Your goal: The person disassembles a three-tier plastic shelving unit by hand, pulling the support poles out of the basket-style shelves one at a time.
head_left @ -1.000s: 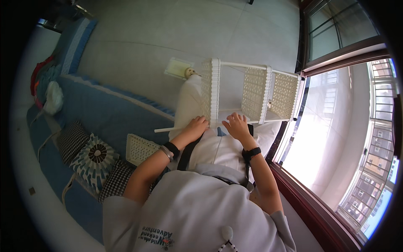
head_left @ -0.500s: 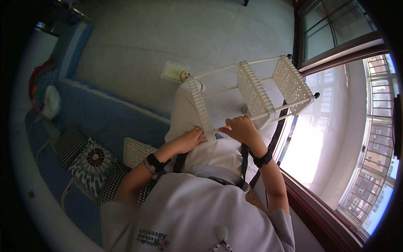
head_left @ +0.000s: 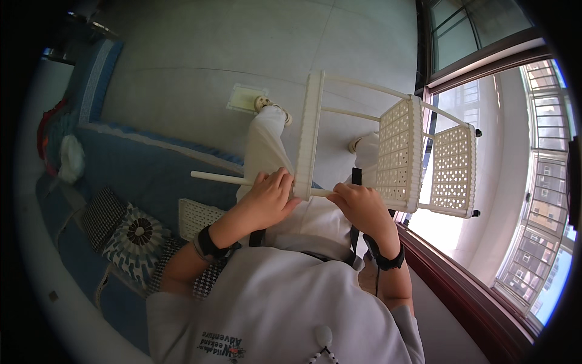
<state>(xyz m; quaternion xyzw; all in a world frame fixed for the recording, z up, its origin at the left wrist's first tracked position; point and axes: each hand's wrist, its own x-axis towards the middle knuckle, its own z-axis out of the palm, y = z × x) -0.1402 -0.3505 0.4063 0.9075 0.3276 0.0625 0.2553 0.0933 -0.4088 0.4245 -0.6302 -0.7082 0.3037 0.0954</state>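
A cream plastic shelf rack [head_left: 397, 155] lies on its side across my lap, its perforated tiers joined by thin poles and its black-tipped feet pointing right. My left hand [head_left: 270, 197] is closed around a cream pole [head_left: 218, 177] just left of the end tier [head_left: 310, 133]; the pole's free end sticks out to the left. My right hand [head_left: 362, 206] pinches the pole on the other side of that tier, near its lower corner. The fingertips of my left hand touch the tier's edge. Part of the pole is hidden under my hands.
To the left runs a blue-covered sofa [head_left: 163, 155] with patterned cushions [head_left: 136, 236] and a loose perforated cream panel [head_left: 197, 217]. A pale yellow square [head_left: 241, 99] lies on the tiled floor near my foot. A dark-framed window [head_left: 448, 261] stands close on the right.
The rack has turned and tipped, so the end tier stands more upright and the feet have swung right. A pole now sticks out left of that tier, with my left hand around it.
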